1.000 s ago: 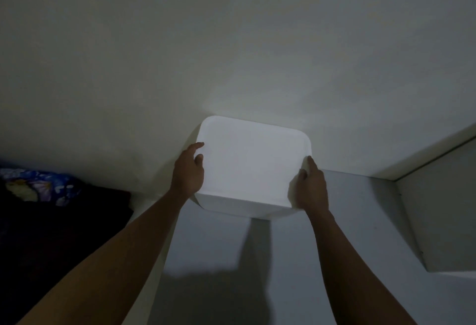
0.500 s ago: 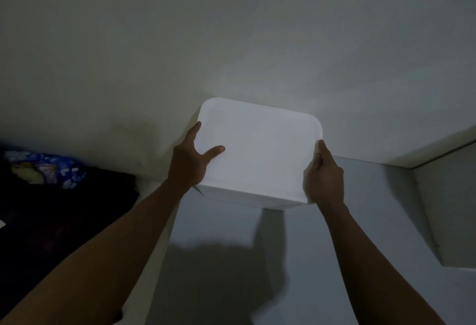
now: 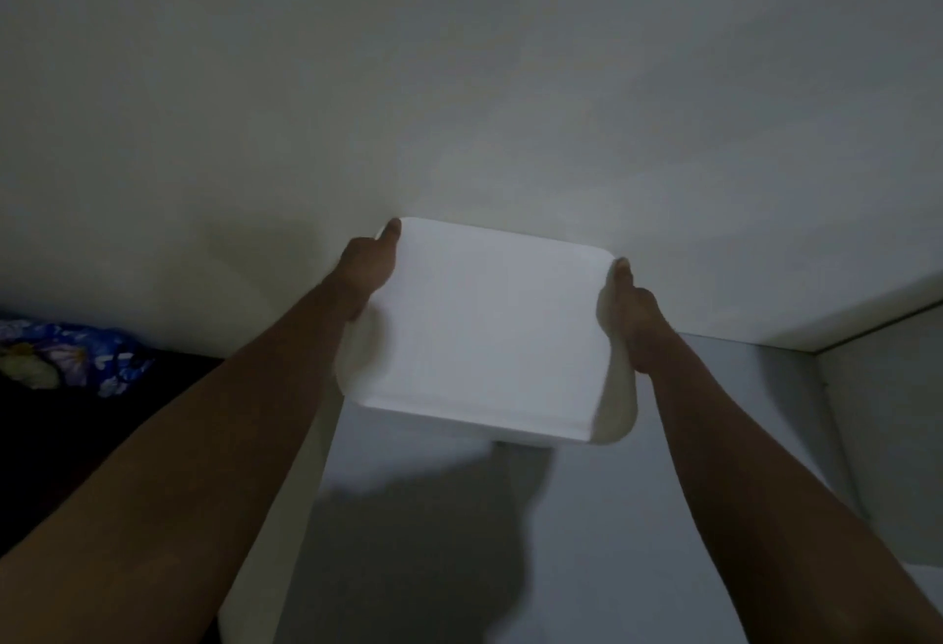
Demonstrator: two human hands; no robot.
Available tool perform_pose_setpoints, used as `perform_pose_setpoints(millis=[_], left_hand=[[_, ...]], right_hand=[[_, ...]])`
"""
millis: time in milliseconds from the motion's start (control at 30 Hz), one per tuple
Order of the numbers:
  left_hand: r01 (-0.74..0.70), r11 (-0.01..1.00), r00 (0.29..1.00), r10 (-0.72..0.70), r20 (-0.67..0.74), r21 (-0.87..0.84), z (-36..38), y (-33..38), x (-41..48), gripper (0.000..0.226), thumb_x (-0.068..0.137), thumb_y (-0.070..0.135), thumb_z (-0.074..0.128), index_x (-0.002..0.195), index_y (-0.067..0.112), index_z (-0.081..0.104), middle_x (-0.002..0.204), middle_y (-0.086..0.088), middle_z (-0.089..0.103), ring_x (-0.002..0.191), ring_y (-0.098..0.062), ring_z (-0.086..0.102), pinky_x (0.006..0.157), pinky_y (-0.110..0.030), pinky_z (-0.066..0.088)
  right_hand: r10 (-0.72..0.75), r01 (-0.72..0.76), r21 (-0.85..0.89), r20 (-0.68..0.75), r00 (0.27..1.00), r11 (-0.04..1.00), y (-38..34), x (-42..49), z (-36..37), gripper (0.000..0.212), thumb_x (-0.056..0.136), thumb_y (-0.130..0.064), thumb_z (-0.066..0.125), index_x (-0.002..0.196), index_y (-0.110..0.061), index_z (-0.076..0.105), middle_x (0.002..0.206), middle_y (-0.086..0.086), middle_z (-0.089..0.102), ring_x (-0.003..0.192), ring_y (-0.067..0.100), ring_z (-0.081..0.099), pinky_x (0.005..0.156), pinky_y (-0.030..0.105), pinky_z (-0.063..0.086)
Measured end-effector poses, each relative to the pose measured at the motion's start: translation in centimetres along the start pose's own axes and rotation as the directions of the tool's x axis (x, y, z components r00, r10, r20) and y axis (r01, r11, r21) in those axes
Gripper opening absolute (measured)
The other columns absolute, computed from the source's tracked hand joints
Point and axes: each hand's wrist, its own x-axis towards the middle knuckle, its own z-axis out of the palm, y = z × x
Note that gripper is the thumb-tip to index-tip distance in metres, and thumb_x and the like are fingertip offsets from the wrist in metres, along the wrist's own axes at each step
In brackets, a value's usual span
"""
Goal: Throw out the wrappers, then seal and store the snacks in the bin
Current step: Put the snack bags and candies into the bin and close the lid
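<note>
One white bin (image 3: 490, 332), contents out of sight

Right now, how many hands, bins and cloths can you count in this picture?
Hands: 2 (left hand and right hand, one on each side of the bin)
Bins: 1 (white bin)
Cloths: 1 (blue patterned cloth, far left)
Total: 4
</note>
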Motion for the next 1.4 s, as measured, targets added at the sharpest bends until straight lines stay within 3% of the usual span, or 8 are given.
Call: perform_pose_setpoints(millis=[100, 267, 400, 533, 633, 767, 967, 1400], left_hand=[[0.019, 1.000, 0.999, -0.018, -0.042, 0.017, 0.8, -0.6, 1.7, 0.085, 0.094, 0.067, 0.039, 0.136, -0.007, 0.047, 0.141, -0.025, 0.050, 0.129, -0.038, 0.050, 0.108, -0.040, 0.039], [0.017, 1.000, 0.997, -0.017, -0.072, 0.011, 0.9, -1.4, 3.1, 0.087, 0.089, 0.070, 0.044, 0.127, -0.007, 0.055, 0.129, -0.026, 0.059, 0.120, -0.037, 0.058, 0.104, -0.044, 0.046], [0.010, 1.000, 0.994, -0.007, -0.112, 0.019, 0.6, -1.3, 2.4, 0.085, 0.086, 0.073, 0.047, 0.116, -0.005, 0.063, 0.120, -0.025, 0.065, 0.113, -0.038, 0.061, 0.100, -0.043, 0.049], [-0.263, 0.957, 0.902, 0.290, -0.319, 0.126, 0.0, -0.8, -0.3, 0.046, 0.094, 0.049, 0.053, 0.102, 0.006, 0.069, 0.110, -0.019, 0.068, 0.107, -0.037, 0.062, 0.089, -0.039, 0.048], [-0.520, 0.817, 0.750, 0.576, -0.325, 0.248, -0.5, -2.3, -3.6, 0.040, 0.090, 0.042, 0.061, 0.114, 0.010, 0.063, 0.116, -0.014, 0.064, 0.107, -0.033, 0.061, 0.091, -0.040, 0.050], [-0.624, 0.437, 0.595, 0.803, 0.032, 0.648, 0.2, -7.6, -7.6, 0.079, 0.085, 0.070, 0.046, 0.131, 0.006, 0.059, 0.139, -0.021, 0.055, 0.133, -0.043, 0.045, 0.109, -0.053, 0.038], [-0.497, 0.377, 0.743, 0.651, 0.158, 0.782, 0.6, -8.1, -11.2, 0.115, 0.071, 0.094, 0.024, 0.153, 0.013, 0.025, 0.161, -0.020, 0.018, 0.149, -0.044, 0.007, 0.121, -0.055, 0.016], [-0.494, 0.369, 0.726, 0.673, 0.140, 0.787, 1.0, -8.3, -11.1, 0.123, 0.065, 0.097, 0.030, 0.152, 0.011, 0.028, 0.160, -0.023, 0.021, 0.149, -0.044, 0.011, 0.121, -0.053, 0.017]], right_hand=[[0.095, -0.096, -0.050, -0.022, 0.995, 0.994, -0.2, 1.7, 0.2, 0.090, 0.097, -0.068, 0.022, 0.141, 0.008, 0.042, 0.142, 0.026, 0.049, 0.122, 0.035, 0.055, 0.084, 0.029, 0.038], [0.117, -0.119, -0.028, -0.067, 0.991, 0.993, 0.6, 3.3, 0.0, 0.090, 0.095, -0.070, 0.030, 0.138, 0.007, 0.045, 0.132, 0.023, 0.056, 0.108, 0.034, 0.060, 0.081, 0.032, 0.042], [0.072, -0.081, -0.056, -0.152, 0.986, 0.995, 0.5, 2.4, 0.7, 0.088, 0.096, -0.068, 0.029, 0.133, 0.010, 0.049, 0.130, 0.028, 0.057, 0.118, 0.040, 0.057, 0.097, 0.040, 0.045], [-0.163, 0.115, -0.162, -0.322, 0.933, 0.980, 0.1, 0.9, 1.0, 0.062, 0.101, -0.053, 0.036, 0.112, 0.000, 0.066, 0.115, 0.023, 0.067, 0.111, 0.039, 0.062, 0.084, 0.033, 0.041], [-0.347, 0.259, -0.309, -0.276, 0.897, 0.915, 0.5, -1.7, 1.4, 0.051, 0.099, -0.046, 0.045, 0.133, -0.009, 0.055, 0.137, 0.016, 0.056, 0.127, 0.035, 0.052, 0.107, 0.043, 0.039], [-0.443, 0.304, -0.639, -0.065, 0.894, 0.707, 3.9, -7.0, 4.1, 0.068, 0.097, -0.054, 0.042, 0.148, -0.010, 0.035, 0.158, 0.016, 0.027, 0.148, 0.036, 0.018, 0.118, 0.056, 0.015], [-0.496, 0.296, -0.748, -0.051, 0.867, 0.594, 5.7, -9.9, 5.2, 0.079, 0.096, -0.065, 0.026, 0.151, -0.009, 0.029, 0.161, 0.020, 0.020, 0.151, 0.040, 0.007, 0.122, 0.055, 0.007], [-0.515, 0.283, -0.716, -0.124, 0.848, 0.639, 6.0, -9.4, 5.7, 0.078, 0.092, -0.065, 0.035, 0.149, -0.011, 0.034, 0.160, 0.016, 0.025, 0.151, 0.036, 0.010, 0.123, 0.050, 0.009]])
